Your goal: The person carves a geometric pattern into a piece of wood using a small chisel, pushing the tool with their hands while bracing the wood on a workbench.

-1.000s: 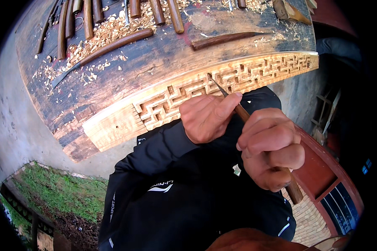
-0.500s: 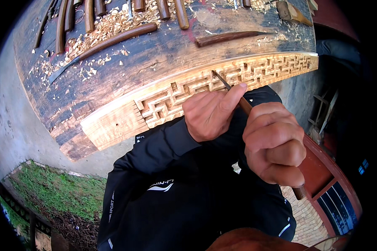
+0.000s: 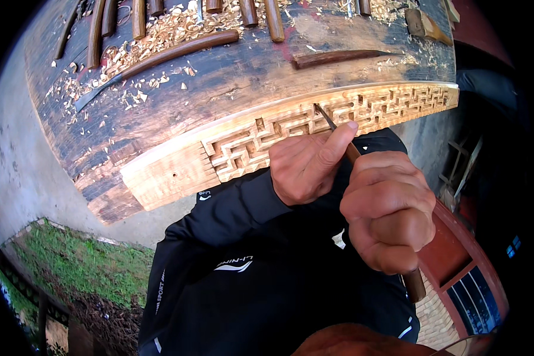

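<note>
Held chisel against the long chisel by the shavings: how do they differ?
The held chisel is in the right hand, its tip at the carved board; the long chisel lies on the table. The held chisel's blade looks thin; the long chisel's widens toward its end. The held chisel points mostly forward; the long chisel points mostly left. Both have brown wooden handles.

The worn wooden tabletop (image 3: pixel 243 74) is dark and blackened in patches, browner toward its near edge, with reddish smears near the middle. Along that near edge lies a long pale board (image 3: pixel 279 126) carved with angular fretwork. Behind it rest a flat-bladed chisel (image 3: pixel 160 58) and a slim, dark-handled tool (image 3: pixel 341 57). Curled shavings (image 3: pixel 172 26) spread among a row of wooden handles (image 3: pixel 139 19); a block-headed wooden tool (image 3: pixel 422 25) lies at the far right.
</note>
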`<state>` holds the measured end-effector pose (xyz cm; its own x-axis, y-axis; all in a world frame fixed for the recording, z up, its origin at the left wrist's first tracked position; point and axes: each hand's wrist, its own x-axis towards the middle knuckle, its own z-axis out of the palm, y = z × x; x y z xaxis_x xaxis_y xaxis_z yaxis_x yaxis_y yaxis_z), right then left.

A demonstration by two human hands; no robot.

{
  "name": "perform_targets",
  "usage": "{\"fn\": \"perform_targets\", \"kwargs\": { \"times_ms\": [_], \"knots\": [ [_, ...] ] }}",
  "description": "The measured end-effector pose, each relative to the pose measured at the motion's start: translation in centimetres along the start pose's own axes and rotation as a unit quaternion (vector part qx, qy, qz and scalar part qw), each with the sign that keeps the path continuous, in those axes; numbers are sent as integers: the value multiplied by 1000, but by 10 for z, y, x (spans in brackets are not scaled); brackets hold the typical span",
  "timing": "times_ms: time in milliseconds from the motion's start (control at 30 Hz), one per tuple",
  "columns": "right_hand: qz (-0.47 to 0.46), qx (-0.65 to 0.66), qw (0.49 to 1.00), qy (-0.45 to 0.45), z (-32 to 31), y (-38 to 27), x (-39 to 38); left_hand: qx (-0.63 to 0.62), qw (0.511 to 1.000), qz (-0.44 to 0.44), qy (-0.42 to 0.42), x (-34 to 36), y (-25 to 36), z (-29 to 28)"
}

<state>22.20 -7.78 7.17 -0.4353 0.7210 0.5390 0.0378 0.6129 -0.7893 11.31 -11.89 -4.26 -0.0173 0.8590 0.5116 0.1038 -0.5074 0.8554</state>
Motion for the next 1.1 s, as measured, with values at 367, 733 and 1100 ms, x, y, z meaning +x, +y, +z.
{"fn": "perform_targets", "kwargs": {
  "times_ms": [367,733,1100],
  "knots": [
    [50,47,998,0,-13,11,18,26,998,-20,52,13,4,10],
    [96,10,994,50,-9,5,19,64,996,-10,66,11,4,13],
    [33,100,994,21,-18,17,6,62,997,-23,36,11,8,8]
  ]
}}
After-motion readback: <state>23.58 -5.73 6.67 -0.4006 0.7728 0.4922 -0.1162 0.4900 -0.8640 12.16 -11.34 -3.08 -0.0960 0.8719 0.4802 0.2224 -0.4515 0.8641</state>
